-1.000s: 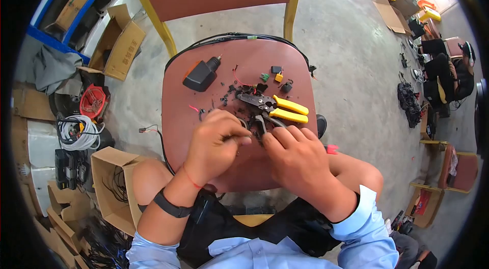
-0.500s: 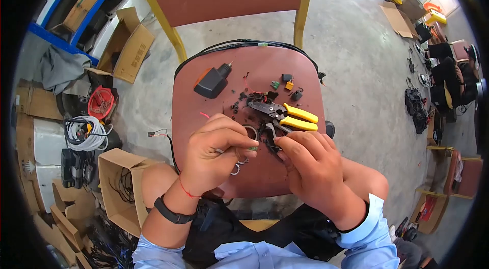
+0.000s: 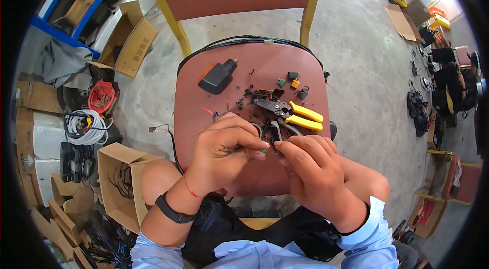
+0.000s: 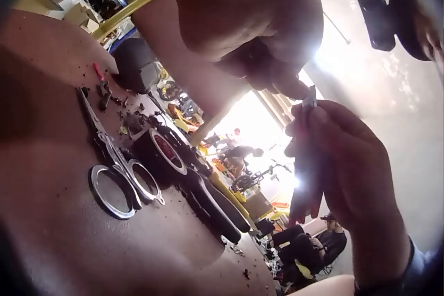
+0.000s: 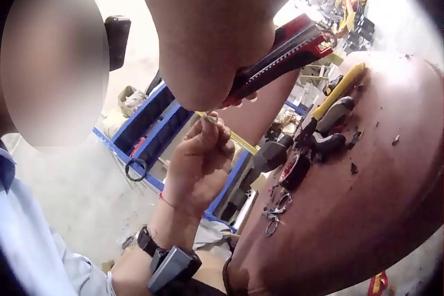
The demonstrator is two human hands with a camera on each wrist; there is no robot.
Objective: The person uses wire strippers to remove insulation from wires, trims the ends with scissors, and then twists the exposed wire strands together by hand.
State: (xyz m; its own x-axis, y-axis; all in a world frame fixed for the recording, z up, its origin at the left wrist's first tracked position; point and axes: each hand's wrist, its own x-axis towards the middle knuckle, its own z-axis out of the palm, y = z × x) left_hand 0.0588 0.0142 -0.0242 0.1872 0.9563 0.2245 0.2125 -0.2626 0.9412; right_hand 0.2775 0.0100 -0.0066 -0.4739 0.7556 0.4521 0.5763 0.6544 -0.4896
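Observation:
Over the chair seat, the left hand pinches a small greenish piece between thumb and fingertips. Close to its right, the right hand has its fingertips almost at the piece. A red and black utility knife is gripped in the right hand, as the right wrist view shows. In the left wrist view, scissors and a roll of tape lie on the seat below the hands. Yellow-handled wire strippers rest just beyond the right hand.
Farther back on the seat are a black and orange lamp, small connectors and dark scraps. Black cable runs around the seat's back edge. Cardboard boxes and coiled white cable are at the left.
The left hand has moved right, and the greenish piece now shows in its fingertips. Both hands' fingertips have drawn close together. The head view has shifted, moving the seat rightward in frame.

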